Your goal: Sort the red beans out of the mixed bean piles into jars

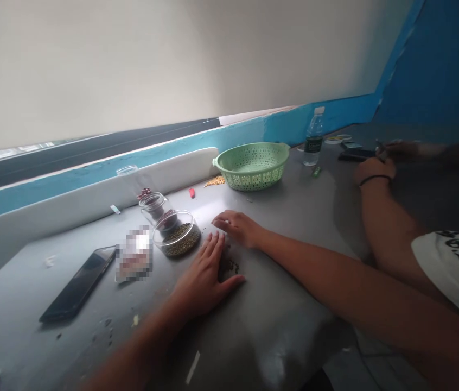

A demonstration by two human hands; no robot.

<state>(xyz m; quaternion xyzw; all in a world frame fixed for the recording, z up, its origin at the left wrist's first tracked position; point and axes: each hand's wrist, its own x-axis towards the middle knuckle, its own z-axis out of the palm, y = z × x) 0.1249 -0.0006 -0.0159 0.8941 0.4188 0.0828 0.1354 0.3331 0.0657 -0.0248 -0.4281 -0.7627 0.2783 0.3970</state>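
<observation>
My left hand [209,274] lies palm down on the grey table with its thumb spread out, holding nothing. A few small dark green beans [233,266] are between its thumb and fingers. Just beyond it, my right hand [240,228] rests low over the table, fingers loosely bent and apart, with nothing visible in them. Left of my hands stands a round clear container of green beans [181,241]. Behind that container are an open clear jar [153,203] and some dark red beans [168,220], seen through clear walls.
A green basket [254,168] and yellow grains [215,181] are near the wall. A bottle [313,138] stands farther right. At left lie a phone [78,285] and a blurred-out packet [134,255]. Another person's hands [376,168] are at the right. A red object [191,193] lies behind.
</observation>
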